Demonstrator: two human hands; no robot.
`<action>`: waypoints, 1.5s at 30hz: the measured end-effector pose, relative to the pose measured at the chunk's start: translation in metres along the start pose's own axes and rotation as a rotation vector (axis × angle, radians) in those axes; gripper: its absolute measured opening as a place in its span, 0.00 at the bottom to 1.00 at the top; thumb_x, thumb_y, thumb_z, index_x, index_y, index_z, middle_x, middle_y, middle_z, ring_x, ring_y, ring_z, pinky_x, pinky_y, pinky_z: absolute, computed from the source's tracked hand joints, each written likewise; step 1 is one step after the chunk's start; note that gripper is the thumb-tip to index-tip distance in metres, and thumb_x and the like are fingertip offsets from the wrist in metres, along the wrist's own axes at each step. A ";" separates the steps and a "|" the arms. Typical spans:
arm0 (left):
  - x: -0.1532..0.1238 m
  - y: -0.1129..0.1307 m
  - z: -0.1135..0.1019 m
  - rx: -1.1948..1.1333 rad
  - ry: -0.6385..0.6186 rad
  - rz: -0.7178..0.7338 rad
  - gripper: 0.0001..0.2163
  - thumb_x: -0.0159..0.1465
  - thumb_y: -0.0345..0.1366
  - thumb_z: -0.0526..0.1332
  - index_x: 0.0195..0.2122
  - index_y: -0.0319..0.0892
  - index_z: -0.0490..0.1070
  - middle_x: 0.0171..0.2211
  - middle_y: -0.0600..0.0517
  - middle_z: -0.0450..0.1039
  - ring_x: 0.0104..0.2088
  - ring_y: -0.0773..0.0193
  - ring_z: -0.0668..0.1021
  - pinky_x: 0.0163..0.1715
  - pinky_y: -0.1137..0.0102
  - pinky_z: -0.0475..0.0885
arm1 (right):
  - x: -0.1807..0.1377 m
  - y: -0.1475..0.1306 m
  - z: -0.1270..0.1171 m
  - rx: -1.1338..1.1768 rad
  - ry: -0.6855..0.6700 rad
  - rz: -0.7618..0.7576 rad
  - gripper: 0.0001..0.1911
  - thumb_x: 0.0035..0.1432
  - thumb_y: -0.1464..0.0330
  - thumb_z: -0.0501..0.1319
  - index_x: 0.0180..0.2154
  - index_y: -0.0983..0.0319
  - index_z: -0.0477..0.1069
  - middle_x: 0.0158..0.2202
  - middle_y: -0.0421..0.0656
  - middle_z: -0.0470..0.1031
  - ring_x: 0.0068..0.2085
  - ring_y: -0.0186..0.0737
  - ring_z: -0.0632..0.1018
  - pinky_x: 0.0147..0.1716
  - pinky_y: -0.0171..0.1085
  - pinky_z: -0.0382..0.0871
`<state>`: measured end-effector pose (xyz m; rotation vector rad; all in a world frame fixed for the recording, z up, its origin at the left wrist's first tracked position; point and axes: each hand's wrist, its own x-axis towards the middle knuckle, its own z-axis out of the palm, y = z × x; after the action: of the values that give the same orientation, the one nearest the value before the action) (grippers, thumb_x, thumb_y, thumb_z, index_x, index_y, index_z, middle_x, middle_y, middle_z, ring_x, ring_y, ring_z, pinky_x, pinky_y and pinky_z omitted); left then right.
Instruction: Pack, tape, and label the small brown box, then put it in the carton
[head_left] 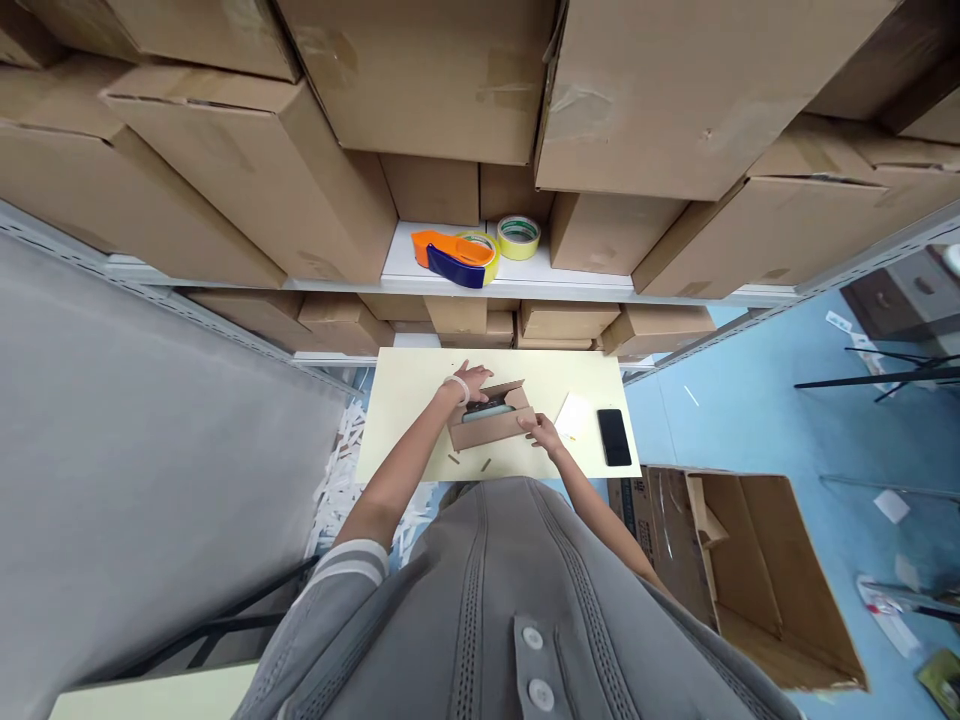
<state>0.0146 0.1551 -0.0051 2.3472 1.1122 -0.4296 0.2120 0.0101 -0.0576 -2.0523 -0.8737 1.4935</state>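
Observation:
A small cardboard box [489,431] lies on the pale yellow table, slightly turned, with its top open and flaps raised. Inside it rests a dark and greyish object [487,411] whose kind I cannot make out. My left hand [472,381], with a pale band at the wrist, is over the box's far left corner, fingers spread and partly reaching over the opening. At the right end of the box, my right hand [541,433] grips its side between thumb and fingers.
A black phone [614,437] and white paper [573,415] lie right on the table [405,385]. On the shelf ahead are an orange-and-blue tape dispenser [454,258], a tape roll [518,237] and several cartons [442,90]. A large open carton [780,580] stands on the floor.

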 end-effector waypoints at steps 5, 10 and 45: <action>0.005 0.011 0.018 -0.015 -0.021 -0.041 0.19 0.62 0.29 0.54 0.54 0.44 0.68 0.54 0.46 0.72 0.54 0.58 0.73 0.59 0.62 0.58 | -0.001 0.001 0.003 0.008 0.011 0.005 0.25 0.51 0.53 0.64 0.46 0.61 0.65 0.46 0.49 0.74 0.36 0.37 0.78 0.25 0.31 0.69; -0.002 0.020 0.037 -0.008 0.051 -0.081 0.19 0.62 0.24 0.50 0.52 0.43 0.68 0.50 0.46 0.74 0.52 0.56 0.74 0.59 0.57 0.57 | 0.003 0.001 0.004 -0.003 0.028 -0.011 0.26 0.51 0.53 0.64 0.47 0.62 0.65 0.48 0.50 0.73 0.34 0.37 0.78 0.23 0.31 0.69; -0.020 0.058 0.085 -0.153 0.275 -0.140 0.33 0.65 0.53 0.47 0.69 0.49 0.42 0.68 0.47 0.46 0.68 0.44 0.40 0.62 0.41 0.29 | 0.005 -0.018 -0.005 -0.232 -0.013 -0.006 0.25 0.50 0.55 0.64 0.46 0.61 0.67 0.48 0.51 0.73 0.45 0.46 0.77 0.40 0.39 0.71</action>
<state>0.0423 0.0634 -0.0476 2.2477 1.3889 -0.0656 0.2134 0.0263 -0.0479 -2.2011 -1.1029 1.4626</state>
